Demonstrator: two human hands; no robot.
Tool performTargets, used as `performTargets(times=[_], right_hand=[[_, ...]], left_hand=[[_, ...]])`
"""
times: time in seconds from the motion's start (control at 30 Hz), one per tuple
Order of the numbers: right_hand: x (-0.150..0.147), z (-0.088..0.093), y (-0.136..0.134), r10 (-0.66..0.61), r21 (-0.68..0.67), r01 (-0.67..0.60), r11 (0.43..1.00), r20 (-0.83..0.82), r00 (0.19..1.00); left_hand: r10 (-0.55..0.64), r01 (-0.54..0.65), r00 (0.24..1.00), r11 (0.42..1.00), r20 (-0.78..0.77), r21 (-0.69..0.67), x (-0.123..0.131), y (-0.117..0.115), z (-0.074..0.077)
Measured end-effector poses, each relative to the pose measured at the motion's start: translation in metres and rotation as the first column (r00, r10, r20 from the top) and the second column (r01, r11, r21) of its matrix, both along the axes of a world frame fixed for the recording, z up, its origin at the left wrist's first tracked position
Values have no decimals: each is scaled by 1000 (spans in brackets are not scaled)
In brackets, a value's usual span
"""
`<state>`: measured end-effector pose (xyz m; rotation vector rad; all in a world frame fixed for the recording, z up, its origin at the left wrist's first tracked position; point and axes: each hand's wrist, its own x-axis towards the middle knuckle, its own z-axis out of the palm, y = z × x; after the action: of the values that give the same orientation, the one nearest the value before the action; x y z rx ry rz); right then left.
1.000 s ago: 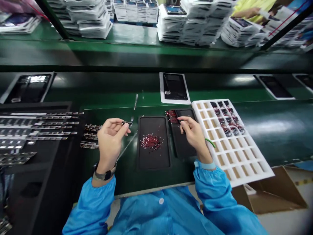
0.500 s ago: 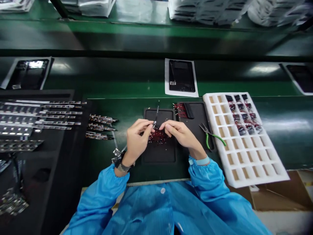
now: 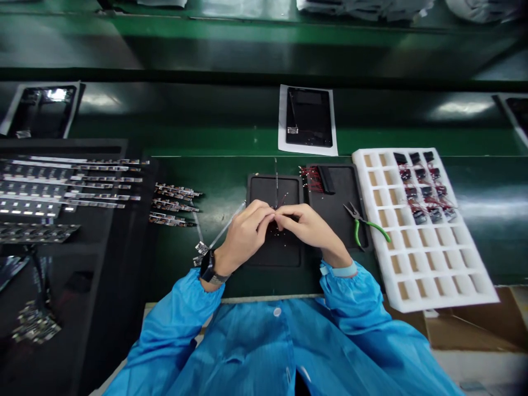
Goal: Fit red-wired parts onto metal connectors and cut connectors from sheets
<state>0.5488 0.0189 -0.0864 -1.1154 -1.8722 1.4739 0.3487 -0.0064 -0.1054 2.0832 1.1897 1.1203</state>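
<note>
Over a black tray (image 3: 280, 259), my left hand (image 3: 249, 231) pinches a thin, narrow strip (image 3: 276, 176) that points away from me. My right hand (image 3: 305, 225) is closed in a pinch, its fingertips meeting those of the left. Fine red wires (image 3: 284, 198) stick up by the fingertips; the pile of wires in the tray is mostly hidden under the hands. What exactly the right fingertips hold is too small to make out. Beside the left wrist lie thin pale ribbons with a small circuit board (image 3: 201, 248) at the end.
Right of the hands, a second black tray (image 3: 342, 198) bears black parts with red wires (image 3: 325, 180) and green-handled pliers (image 3: 359, 224). A white foam tray (image 3: 396, 242) stands beyond. Circuit strips (image 3: 175, 205) lie left. Behind is a dark panel (image 3: 309, 118) on white sheeting.
My hands have come together, fingertips now touching, where there was a gap before. The strip stands more upright in the view. The whole view has shifted slightly.
</note>
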Motion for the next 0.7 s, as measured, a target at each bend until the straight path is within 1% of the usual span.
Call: performTargets(times=[0.17,0.27,0.33,0.4,0.5,0.6,0.67,0.7], right_hand=[[-4,1,-3,-58,-46,58,997,-10,998],[-3,-2,-3,-128,-65,125,990,-52,990],[-3,-4,-3,-182,-55,179,982,-56,982],[-3,-5,-3,-211,-22,211,977,-37,977],[-4,-6,-5,-213,24,213,977,3,977],[-5,-6,-7,-225,59,224,973,5,974],[-5,-7,-7,-259,65,260,963,-21,966],[-5,-7,-7,-276,63,278,959,-34,961]], left_hand=[[21,-15,998,996,-59,92,-1,0,-7],[17,-11,998,995,-61,102,-1,0,-8],[10,-6,999,995,-37,95,0,0,-7],[10,-9,1000,997,-5,77,1,0,-5],[26,-27,999,999,33,47,2,1,-1],[41,-41,997,999,62,8,3,0,2],[58,-53,993,998,105,-47,3,0,3],[79,-65,987,993,143,-97,3,0,4]])
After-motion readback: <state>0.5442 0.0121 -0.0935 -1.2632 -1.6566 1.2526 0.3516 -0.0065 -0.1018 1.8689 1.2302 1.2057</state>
